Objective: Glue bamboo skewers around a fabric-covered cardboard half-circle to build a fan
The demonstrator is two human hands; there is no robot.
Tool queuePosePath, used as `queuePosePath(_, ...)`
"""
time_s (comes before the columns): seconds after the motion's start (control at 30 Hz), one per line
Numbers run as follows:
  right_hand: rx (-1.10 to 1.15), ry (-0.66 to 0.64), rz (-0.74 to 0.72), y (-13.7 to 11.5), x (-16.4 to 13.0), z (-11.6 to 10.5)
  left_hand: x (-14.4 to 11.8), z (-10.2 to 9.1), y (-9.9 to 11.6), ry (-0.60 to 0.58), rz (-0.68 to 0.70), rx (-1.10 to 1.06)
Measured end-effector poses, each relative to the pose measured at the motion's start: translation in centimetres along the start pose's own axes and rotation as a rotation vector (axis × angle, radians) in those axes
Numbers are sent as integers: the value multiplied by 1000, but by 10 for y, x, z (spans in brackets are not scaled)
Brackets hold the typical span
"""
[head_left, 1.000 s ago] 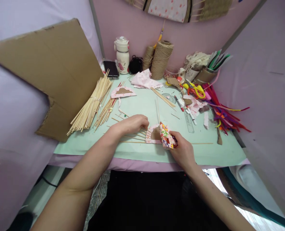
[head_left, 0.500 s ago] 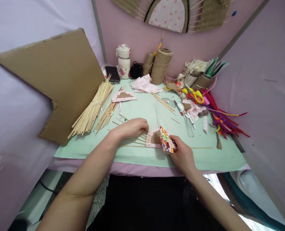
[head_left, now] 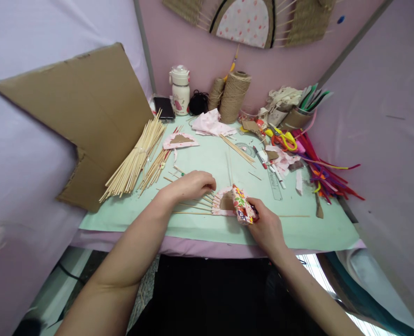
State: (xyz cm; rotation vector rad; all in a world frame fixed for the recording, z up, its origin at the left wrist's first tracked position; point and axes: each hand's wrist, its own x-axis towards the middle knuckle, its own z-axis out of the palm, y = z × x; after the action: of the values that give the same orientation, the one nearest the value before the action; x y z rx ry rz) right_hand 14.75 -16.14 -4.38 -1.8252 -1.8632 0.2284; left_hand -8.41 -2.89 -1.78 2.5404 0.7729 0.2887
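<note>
My right hand [head_left: 267, 225] is wrapped round a glue gun [head_left: 242, 205] with a bright floral pattern, tilted over a half-round piece [head_left: 224, 205] of cardboard edged in pink-spotted fabric. A thin translucent stick [head_left: 229, 168] rises behind the gun. Bamboo skewers [head_left: 194, 206] fan out leftward from the half-round piece, and one more skewer [head_left: 294, 216] extends to its right. At the piece's upper left edge, my left hand [head_left: 196, 183] is closed, fingers curled down by the skewers. What its fingertips pinch is hidden. The gun covers the right part of the piece.
A bundle of skewers [head_left: 136, 158] leans by a large cardboard sheet [head_left: 77, 112] on the left. Behind stand a bottle [head_left: 180, 91] and a twine spool [head_left: 235, 95]. Scissors [head_left: 285, 140], fabric scraps [head_left: 284, 161], a ruler [head_left: 274, 184] and pipe cleaners [head_left: 320, 168] lie on the right.
</note>
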Motion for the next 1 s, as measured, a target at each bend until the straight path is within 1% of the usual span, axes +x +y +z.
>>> queuePosePath(0.37,9,-13,7,-2,1,-2,0,3,-1,11,2,1)
queuePosePath(0.8,15,8,9,1,-1,1,1,-1,4,-28,-35,2)
queuePosePath(1.0,35,11,-8,3,-1,1,2,0,3,-25,-33,-17)
